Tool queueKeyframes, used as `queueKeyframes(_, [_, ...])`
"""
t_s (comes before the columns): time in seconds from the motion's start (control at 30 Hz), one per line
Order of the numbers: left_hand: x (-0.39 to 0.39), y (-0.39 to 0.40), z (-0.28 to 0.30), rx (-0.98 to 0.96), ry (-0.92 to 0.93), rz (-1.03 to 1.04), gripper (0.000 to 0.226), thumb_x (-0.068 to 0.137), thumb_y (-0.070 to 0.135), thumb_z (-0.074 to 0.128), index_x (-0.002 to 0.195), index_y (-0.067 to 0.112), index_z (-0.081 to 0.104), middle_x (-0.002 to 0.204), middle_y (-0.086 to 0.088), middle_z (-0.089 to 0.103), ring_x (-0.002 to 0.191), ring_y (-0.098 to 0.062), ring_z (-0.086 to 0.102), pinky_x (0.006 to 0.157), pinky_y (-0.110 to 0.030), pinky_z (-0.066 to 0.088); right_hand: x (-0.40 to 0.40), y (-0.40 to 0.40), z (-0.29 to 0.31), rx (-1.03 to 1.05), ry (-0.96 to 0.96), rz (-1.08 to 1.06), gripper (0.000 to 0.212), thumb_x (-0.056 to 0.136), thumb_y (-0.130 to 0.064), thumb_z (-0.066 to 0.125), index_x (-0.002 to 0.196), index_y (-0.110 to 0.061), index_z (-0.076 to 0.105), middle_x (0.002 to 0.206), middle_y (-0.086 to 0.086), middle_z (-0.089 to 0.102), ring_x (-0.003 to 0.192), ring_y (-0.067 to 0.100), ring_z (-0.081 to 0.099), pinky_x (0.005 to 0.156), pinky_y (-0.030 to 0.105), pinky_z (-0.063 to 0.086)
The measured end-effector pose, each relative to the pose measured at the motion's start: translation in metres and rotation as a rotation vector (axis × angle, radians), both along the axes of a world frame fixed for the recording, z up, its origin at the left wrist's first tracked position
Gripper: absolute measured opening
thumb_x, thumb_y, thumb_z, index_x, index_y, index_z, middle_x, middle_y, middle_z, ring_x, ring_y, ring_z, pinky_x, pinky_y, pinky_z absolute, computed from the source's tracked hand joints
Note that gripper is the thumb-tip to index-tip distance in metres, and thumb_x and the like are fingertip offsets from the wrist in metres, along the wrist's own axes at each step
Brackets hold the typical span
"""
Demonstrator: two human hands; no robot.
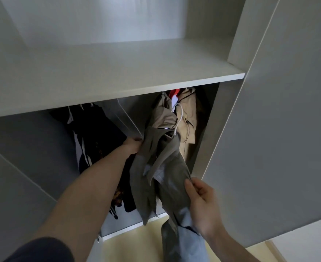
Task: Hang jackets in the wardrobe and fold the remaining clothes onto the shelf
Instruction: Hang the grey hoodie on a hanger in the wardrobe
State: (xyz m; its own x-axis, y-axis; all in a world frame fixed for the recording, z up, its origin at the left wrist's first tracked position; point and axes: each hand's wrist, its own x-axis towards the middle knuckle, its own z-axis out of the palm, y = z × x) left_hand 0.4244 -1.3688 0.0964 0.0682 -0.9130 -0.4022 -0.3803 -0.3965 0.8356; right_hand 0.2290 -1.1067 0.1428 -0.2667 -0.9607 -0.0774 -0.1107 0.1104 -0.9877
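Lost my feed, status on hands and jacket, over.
Left hand grips grey jacket near its top. Right hand pinches its edge. Jacket not on rail yet; beige coat hangs close behind.

Down low you see a yellow floor (137,241) under the cupboard. On your right a big grey door (288,129) stands open. You can see a bit of white wall (307,237) below the door, next to the floor.

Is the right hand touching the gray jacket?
Touching. The head view shows the right hand with its thumb pressed on the gray jacket's edge and its fingers curled toward it.
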Motion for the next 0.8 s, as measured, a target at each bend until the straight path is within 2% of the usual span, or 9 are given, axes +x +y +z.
queueKeyframes(0.1, [0.01,-0.001,-0.004,-0.016,0.072,0.037,0.038,0.095,0.023,0.072,0.126,0.003,0.066,0.125,-0.016,0.068,0.114,-0.03,0.065,0.106,-0.041,0.051,0.009,-0.009,0.002,0.001,-0.026,0.004,0.035,0.104,-0.023,0.058,0.075,-0.003,0.063,0.075,0.028,0.054,0.066,0.028,0.051,0.065,0.038,0.041])
queueKeyframes(0.2, [0.01,-0.003,-0.002,-0.015,0.183,0.058,0.041,0.098,0.011,0.063,0.139,0.009,0.055,0.112,-0.016,0.068,0.09,-0.029,0.068,0.073,-0.031,0.054,0.017,-0.017,0.003,0.0,-0.044,0.04,0.036,0.104,-0.022,0.057,0.078,0.003,0.06,0.077,0.031,0.052,0.068,0.025,0.049,0.067,0.037,0.038])
queueKeyframes(0.3, [0.003,-0.011,0.004,-0.059,0.243,0.107,0.038,0.101,0.01,0.053,0.139,0.012,0.056,0.12,-0.018,0.068,0.102,-0.033,0.069,0.069,-0.026,0.05,0.018,-0.023,0.004,-0.006,-0.022,0.055,0.035,0.105,-0.023,0.056,0.077,-0.004,0.065,0.076,0.026,0.057,0.068,0.024,0.053,0.066,0.035,0.042])
queueKeyframes(0.4, [0.002,-0.016,0.009,-0.06,0.326,0.18,0.031,0.102,0.016,0.055,0.132,0.013,0.061,0.087,-0.009,0.066,0.066,-0.019,0.06,0.06,-0.027,0.044,0.01,-0.025,0.004,-0.011,0.013,0.042,0.036,0.104,-0.024,0.056,0.073,-0.01,0.068,0.072,0.021,0.06,0.064,0.018,0.057,0.062,0.029,0.046])
queueKeyframes(0.47, [0.006,-0.019,0.01,-0.045,0.354,0.197,0.029,0.104,0.02,0.054,0.13,0.011,0.063,0.075,-0.005,0.061,0.058,-0.015,0.051,0.057,-0.027,0.038,0.006,-0.024,0.003,-0.015,0.001,0.039,0.036,0.104,-0.025,0.057,0.077,-0.004,0.067,0.075,0.027,0.059,0.066,0.022,0.056,0.063,0.033,0.045])
queueKeyframes(0.53, [0.01,-0.02,0.013,-0.045,0.341,0.215,0.03,0.104,0.024,0.056,0.13,0.011,0.063,0.088,-0.01,0.068,0.063,-0.018,0.055,0.056,-0.026,0.039,0.004,-0.022,0.002,-0.024,0.0,0.035,0.036,0.104,-0.025,0.057,0.081,0.002,0.064,0.079,0.032,0.057,0.067,0.028,0.054,0.065,0.038,0.043])
queueKeyframes(0.63, [0.023,-0.017,0.013,-0.074,0.254,0.324,0.029,0.102,0.02,0.058,0.129,0.011,0.065,0.117,-0.016,0.07,0.086,-0.027,0.066,0.055,-0.028,0.049,0.008,-0.021,0.005,-0.033,0.037,0.044,0.034,0.104,-0.025,0.057,0.077,-0.008,0.069,0.075,0.023,0.062,0.068,0.03,0.057,0.066,0.038,0.046])
queueKeyframes(0.7, [0.04,-0.01,0.011,-0.071,0.185,0.401,0.029,0.101,0.017,0.058,0.128,0.009,0.065,0.121,-0.016,0.069,0.099,-0.033,0.069,0.071,-0.039,0.06,0.016,-0.021,0.008,-0.033,0.043,0.046,0.034,0.104,-0.024,0.056,0.078,-0.008,0.07,0.078,0.023,0.064,0.073,0.033,0.06,0.07,0.042,0.049])
queueKeyframes(0.8, [0.068,0.002,0.009,-0.045,0.148,0.436,0.031,0.102,0.013,0.058,0.131,0.003,0.063,0.125,-0.019,0.067,0.108,-0.036,0.068,0.093,-0.045,0.058,0.028,-0.017,0.009,-0.016,-0.004,0.006,0.034,0.104,-0.023,0.056,0.078,-0.01,0.073,0.082,0.02,0.068,0.08,0.029,0.065,0.076,0.037,0.052])
